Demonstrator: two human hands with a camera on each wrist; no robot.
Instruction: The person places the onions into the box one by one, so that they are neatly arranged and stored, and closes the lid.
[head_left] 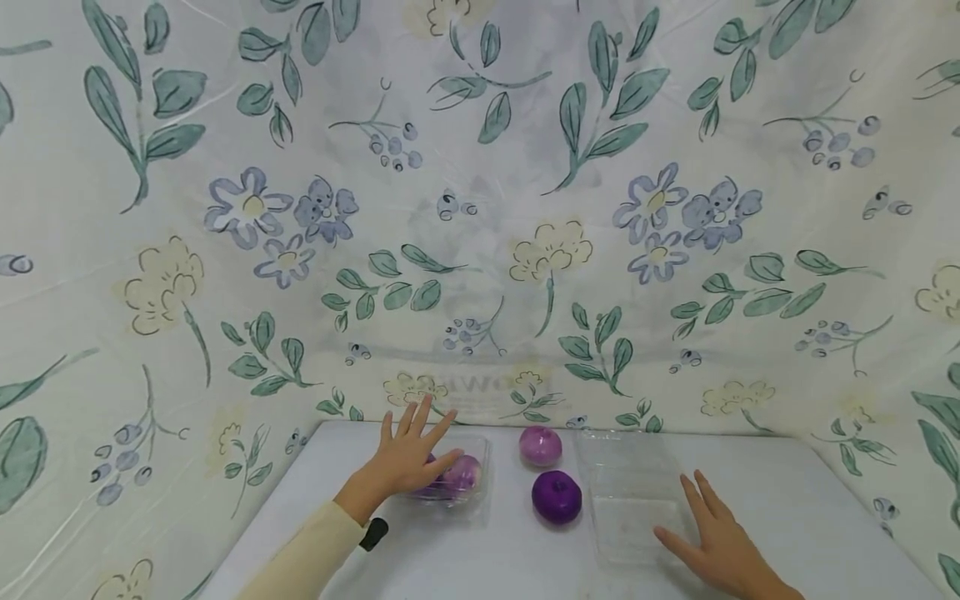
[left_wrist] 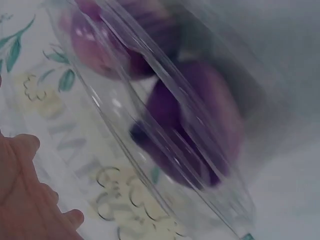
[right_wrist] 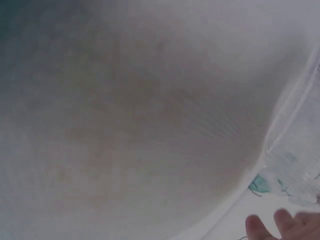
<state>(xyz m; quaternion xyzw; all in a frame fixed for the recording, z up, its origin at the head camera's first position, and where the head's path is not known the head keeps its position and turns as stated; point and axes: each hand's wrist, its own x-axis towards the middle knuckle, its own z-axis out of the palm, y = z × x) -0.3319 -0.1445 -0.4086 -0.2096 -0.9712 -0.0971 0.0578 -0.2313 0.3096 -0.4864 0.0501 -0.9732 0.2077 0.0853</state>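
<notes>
My left hand (head_left: pixel 405 458), fingers spread, is over a transparent plastic clamshell box (head_left: pixel 486 467) at the left of the table; whether it touches the lid I cannot tell. Inside that box are purple onions (left_wrist: pixel 200 120), seen through the plastic in the left wrist view. To the right of the box sit a lighter pinkish-purple onion (head_left: pixel 541 447) and, nearer, a dark purple round onion-like vegetable (head_left: pixel 557 497). A second transparent clamshell box (head_left: pixel 637 533) lies with its lid folded back. Beside its right edge my right hand (head_left: pixel 722 537) holds nothing, its fingers extended and apart.
The white table (head_left: pixel 795 508) reaches back to a floral-patterned sheet (head_left: pixel 480 250) that hangs behind it and along both sides. A black band (head_left: pixel 373 534) shows at my left wrist. Part of a transparent box (right_wrist: pixel 295 135) appears at the right of the right wrist view.
</notes>
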